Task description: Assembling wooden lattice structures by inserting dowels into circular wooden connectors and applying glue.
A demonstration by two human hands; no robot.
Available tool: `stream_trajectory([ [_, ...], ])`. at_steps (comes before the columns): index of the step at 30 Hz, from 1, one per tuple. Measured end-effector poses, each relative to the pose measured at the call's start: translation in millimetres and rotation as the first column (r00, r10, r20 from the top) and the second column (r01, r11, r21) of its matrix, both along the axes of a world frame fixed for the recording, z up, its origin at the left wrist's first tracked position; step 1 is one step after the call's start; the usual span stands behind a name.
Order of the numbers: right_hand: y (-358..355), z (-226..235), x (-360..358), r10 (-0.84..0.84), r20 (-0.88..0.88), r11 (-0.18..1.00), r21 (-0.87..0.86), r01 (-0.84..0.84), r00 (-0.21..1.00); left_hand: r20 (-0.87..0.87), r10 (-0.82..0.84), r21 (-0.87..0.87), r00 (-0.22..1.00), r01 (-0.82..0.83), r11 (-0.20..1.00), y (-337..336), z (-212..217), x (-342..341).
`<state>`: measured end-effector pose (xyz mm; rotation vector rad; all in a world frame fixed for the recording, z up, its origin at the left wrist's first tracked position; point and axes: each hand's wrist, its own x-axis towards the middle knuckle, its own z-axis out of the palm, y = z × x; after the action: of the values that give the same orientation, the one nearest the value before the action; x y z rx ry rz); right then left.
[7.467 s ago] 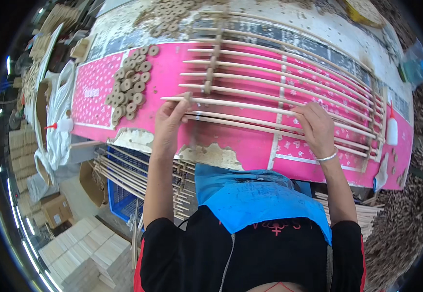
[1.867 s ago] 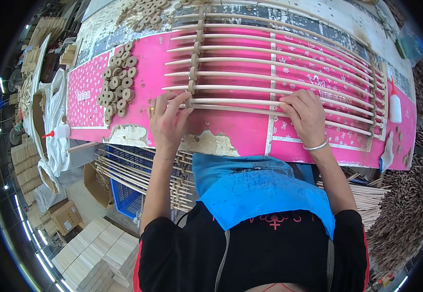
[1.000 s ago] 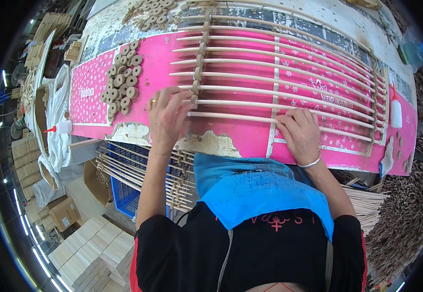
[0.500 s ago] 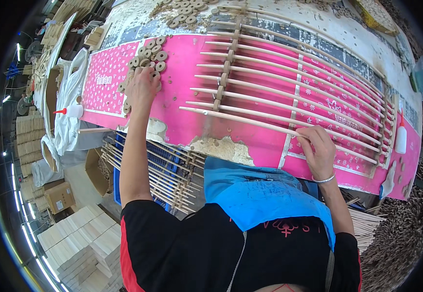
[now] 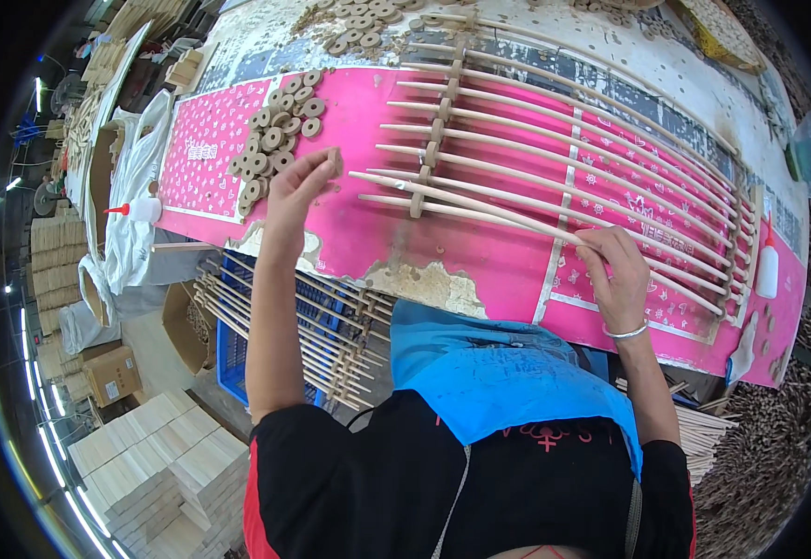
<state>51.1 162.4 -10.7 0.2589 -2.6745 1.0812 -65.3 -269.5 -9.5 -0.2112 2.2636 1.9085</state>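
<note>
My left hand (image 5: 299, 187) pinches a small round wooden disc at the edge of a pile of wooden discs (image 5: 275, 130) on the pink table cover (image 5: 350, 224). My right hand (image 5: 615, 275) rests on the nearest of several long wooden rods (image 5: 517, 186) that lie in a fanned row across the cover. A line of discs (image 5: 433, 140) is threaded between the rods near their left ends. A bracelet sits on my right wrist.
A white glue bottle with a red tip (image 5: 135, 211) stands at the table's left end and another glue bottle (image 5: 767, 270) at the right end. A blue crate with rod bundles (image 5: 284, 326) sits under the table. Pale wooden blocks (image 5: 163, 466) are stacked on the floor.
My left hand has left the rods, reached left to the disc pile and come back a little with a disc. My right hand has stayed on the nearest rod.
</note>
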Motion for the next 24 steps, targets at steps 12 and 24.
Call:
stream_trajectory([
  [12,4,-5,1,0.049,-0.010,0.998,0.028,-0.049,0.999,0.068,0.018,0.276,0.997,-0.036,0.961,38,4,40],
  [24,-2,-5,7,0.055,0.012,0.998,-0.014,-0.055,0.998,-0.045,0.032,0.103,0.998,-0.027,0.994,73,16,64],
])
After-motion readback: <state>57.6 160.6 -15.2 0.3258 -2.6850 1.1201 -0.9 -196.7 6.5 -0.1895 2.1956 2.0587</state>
